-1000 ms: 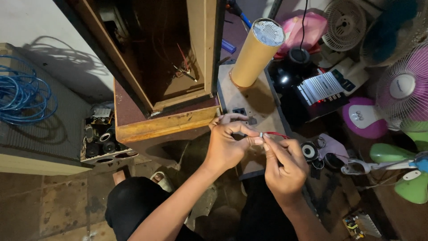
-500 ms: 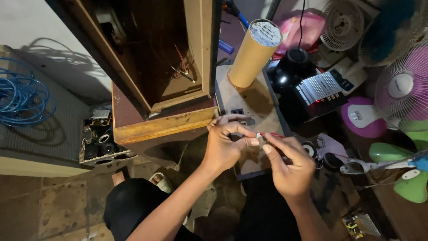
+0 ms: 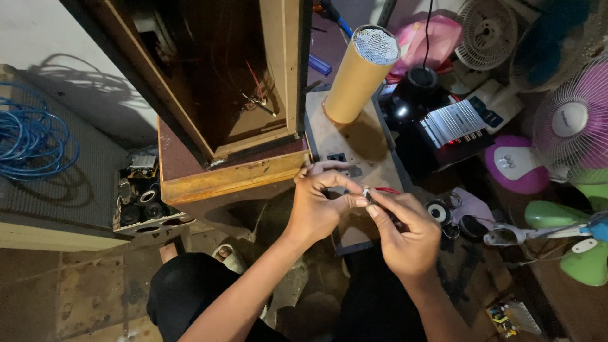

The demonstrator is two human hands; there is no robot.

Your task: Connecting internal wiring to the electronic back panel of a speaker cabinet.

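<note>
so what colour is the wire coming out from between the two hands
Red: the thin wire shows at the right hand fingertips, clearest in the head view.

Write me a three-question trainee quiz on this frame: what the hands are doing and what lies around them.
1. True or false: the left hand and the right hand meet at their fingertips over a small part with a red wire.
2. Multiple choice: what stands upright on the board beyond the hands? A) a cardboard tube with a mesh top B) a glass bottle C) a paint can
3. Fill in: the coil of cable at the far left is ____ in colour.

Key: 1 true; 2 A; 3 blue.
</note>
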